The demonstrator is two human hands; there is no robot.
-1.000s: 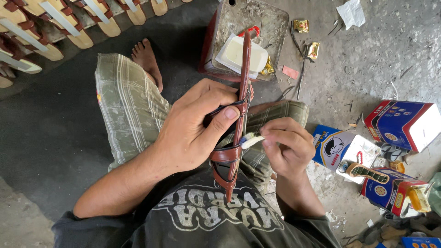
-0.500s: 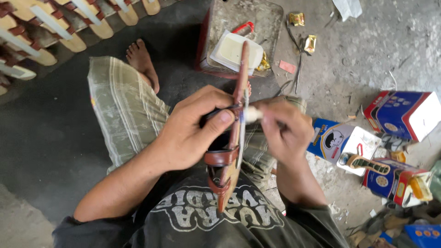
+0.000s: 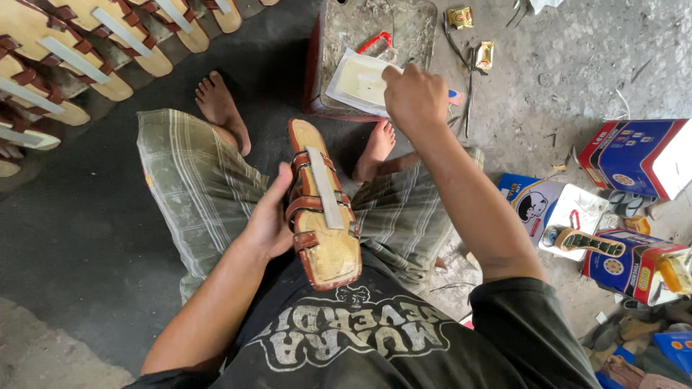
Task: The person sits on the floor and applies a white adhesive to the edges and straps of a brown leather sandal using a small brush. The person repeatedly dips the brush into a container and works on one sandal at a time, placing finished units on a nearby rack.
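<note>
Sandal [image 3: 322, 209] with brown straps rests tilted on the lap, the left hand [image 3: 270, 220] gripping only its edge; the right hand [image 3: 412, 97] is closed around something I cannot make out over the pale glue tray [image 3: 360, 81]; it could slip, and drips may stain.

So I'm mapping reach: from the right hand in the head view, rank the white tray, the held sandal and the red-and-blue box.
From the right hand:
1. White tray, touching, just left.
2. Sandal, below, in the left hand.
3. Red-and-blue box, far right.
</note>
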